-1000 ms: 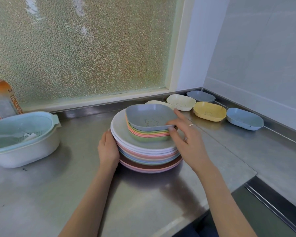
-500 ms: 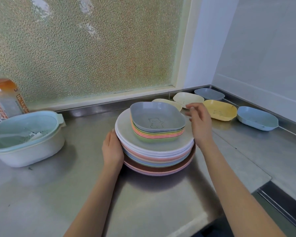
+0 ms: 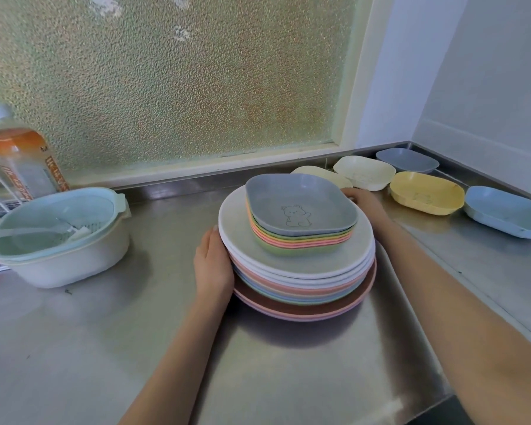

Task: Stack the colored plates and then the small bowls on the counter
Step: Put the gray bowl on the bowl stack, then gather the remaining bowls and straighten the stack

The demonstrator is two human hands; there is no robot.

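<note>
The left hand (image 3: 212, 265) lies flat, fingers straight and pressed against the near-left edge of the plate stack (image 3: 301, 280), likely to steady and square it, while the right hand (image 3: 362, 201) reaches round the far-right side, fingers curled at the rim of the grey bear bowl (image 3: 301, 207) topping the nested bowls; whether it pinches that rim I cannot tell. Beyond the right hand, five loose bowls, among them the yellow bowl (image 3: 426, 193), wait on the counter (image 3: 288, 363). Half a second earlier the right hand hovered higher beside the bowls; now it sits lower and farther back.

bottle (image 3: 22, 167) | orange label lettering, blurred, unreadable | no other text
</note>
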